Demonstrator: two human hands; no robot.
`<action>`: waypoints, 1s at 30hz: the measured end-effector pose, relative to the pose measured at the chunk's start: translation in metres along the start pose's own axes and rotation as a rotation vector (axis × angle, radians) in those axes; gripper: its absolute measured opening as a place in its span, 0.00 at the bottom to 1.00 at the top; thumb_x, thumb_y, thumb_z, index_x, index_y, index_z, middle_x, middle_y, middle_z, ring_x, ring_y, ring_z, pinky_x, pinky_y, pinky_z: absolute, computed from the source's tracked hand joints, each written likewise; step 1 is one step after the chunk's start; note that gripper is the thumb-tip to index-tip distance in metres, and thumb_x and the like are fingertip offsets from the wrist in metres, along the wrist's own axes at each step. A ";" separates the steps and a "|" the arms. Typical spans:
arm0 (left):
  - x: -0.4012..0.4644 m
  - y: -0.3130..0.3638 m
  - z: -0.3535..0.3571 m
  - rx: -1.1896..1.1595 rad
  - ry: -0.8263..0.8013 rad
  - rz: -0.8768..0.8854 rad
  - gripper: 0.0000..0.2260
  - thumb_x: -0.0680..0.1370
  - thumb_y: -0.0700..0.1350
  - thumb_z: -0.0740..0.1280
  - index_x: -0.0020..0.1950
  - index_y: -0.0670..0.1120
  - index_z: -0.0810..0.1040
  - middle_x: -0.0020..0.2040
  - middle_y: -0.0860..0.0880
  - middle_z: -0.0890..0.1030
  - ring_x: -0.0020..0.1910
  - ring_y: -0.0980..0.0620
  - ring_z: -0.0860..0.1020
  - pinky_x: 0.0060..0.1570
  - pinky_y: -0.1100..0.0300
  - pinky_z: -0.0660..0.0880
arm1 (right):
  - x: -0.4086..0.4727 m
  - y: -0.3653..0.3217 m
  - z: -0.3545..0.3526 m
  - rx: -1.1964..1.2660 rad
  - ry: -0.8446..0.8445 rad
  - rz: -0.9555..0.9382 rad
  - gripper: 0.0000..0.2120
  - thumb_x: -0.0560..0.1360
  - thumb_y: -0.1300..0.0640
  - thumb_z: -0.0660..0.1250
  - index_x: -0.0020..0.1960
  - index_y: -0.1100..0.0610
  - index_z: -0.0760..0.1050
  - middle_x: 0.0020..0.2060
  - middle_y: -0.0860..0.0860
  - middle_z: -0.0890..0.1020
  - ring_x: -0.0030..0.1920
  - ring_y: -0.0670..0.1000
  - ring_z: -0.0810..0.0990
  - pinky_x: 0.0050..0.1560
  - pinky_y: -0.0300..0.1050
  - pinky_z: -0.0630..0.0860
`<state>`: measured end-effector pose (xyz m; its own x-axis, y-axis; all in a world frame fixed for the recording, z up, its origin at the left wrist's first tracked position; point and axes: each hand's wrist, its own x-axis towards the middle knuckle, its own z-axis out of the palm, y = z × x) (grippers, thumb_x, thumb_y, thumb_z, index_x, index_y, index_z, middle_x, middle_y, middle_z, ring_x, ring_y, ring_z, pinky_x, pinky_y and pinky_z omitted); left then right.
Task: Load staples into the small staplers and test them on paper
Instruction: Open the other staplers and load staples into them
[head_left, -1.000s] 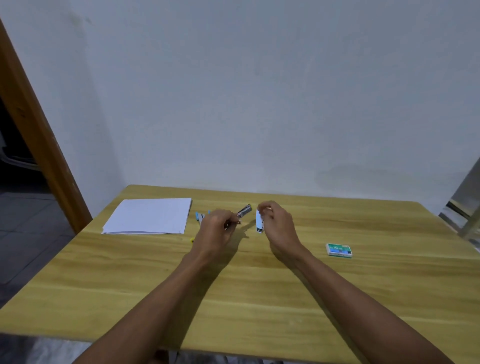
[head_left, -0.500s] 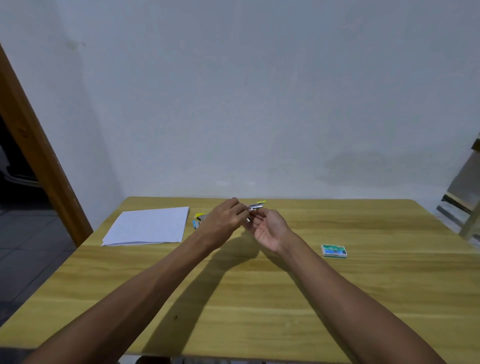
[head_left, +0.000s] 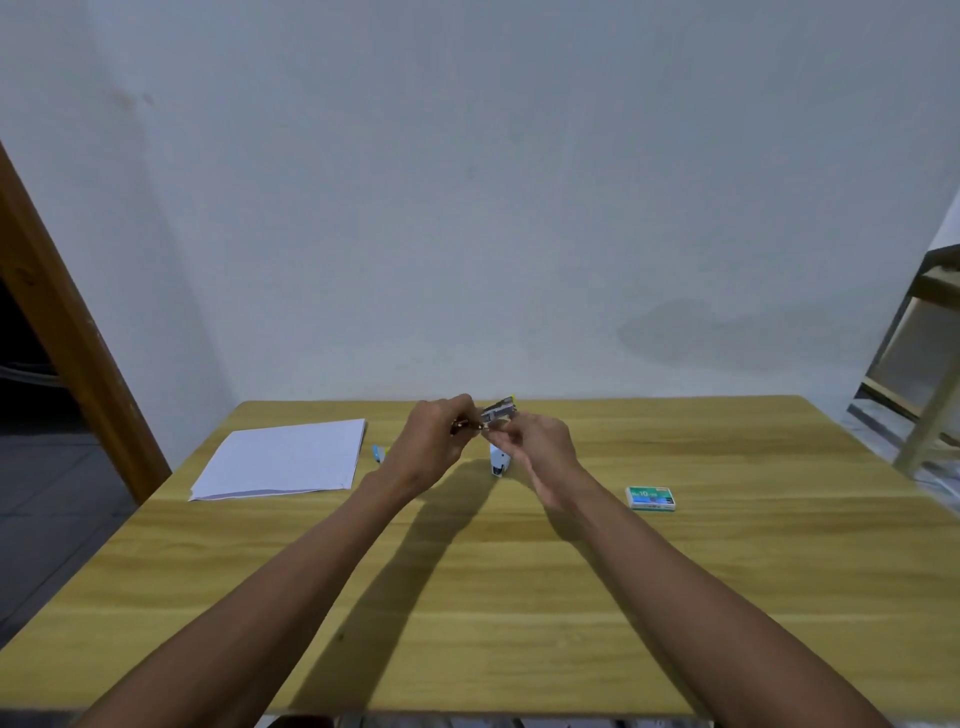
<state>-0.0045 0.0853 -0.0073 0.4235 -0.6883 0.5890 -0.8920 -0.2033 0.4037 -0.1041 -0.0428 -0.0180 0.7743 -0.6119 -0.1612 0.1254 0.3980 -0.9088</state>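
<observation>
Wooden table (head_left: 467, 597) against white wall (head_left: 467, 182) — both hands' grip pinches a yellow stapler (head_left: 497, 412).

On the small green and white cardboard staple box (head_left: 651, 498), lying on the right part of the light wooden table (head_left: 519, 597), the number "10" is printed in white on the green top face. The smaller print beside it is too blurred to be read.
</observation>
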 end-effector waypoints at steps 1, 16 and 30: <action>-0.001 0.001 -0.001 -0.076 0.012 -0.059 0.06 0.73 0.34 0.72 0.44 0.43 0.79 0.40 0.51 0.83 0.40 0.57 0.80 0.40 0.67 0.74 | 0.000 0.004 -0.002 -0.181 0.070 -0.102 0.13 0.75 0.67 0.66 0.58 0.62 0.73 0.48 0.59 0.86 0.45 0.49 0.86 0.51 0.47 0.82; -0.003 0.009 -0.008 -0.305 0.124 -0.185 0.05 0.73 0.35 0.73 0.42 0.42 0.80 0.44 0.48 0.86 0.45 0.55 0.83 0.37 0.72 0.72 | -0.006 0.006 0.010 -0.873 0.037 -0.800 0.14 0.72 0.66 0.59 0.48 0.52 0.78 0.47 0.49 0.81 0.45 0.50 0.81 0.47 0.52 0.78; 0.022 0.016 -0.018 0.579 -0.027 0.526 0.10 0.67 0.29 0.73 0.42 0.41 0.79 0.35 0.46 0.81 0.37 0.45 0.77 0.34 0.56 0.75 | -0.008 -0.011 0.018 0.483 -0.104 0.190 0.15 0.82 0.60 0.53 0.58 0.68 0.74 0.52 0.64 0.81 0.43 0.57 0.84 0.48 0.47 0.83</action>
<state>-0.0068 0.0798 0.0247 -0.0754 -0.8100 0.5816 -0.9178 -0.1716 -0.3580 -0.1009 -0.0305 0.0004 0.8656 -0.4370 -0.2445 0.2294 0.7800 -0.5823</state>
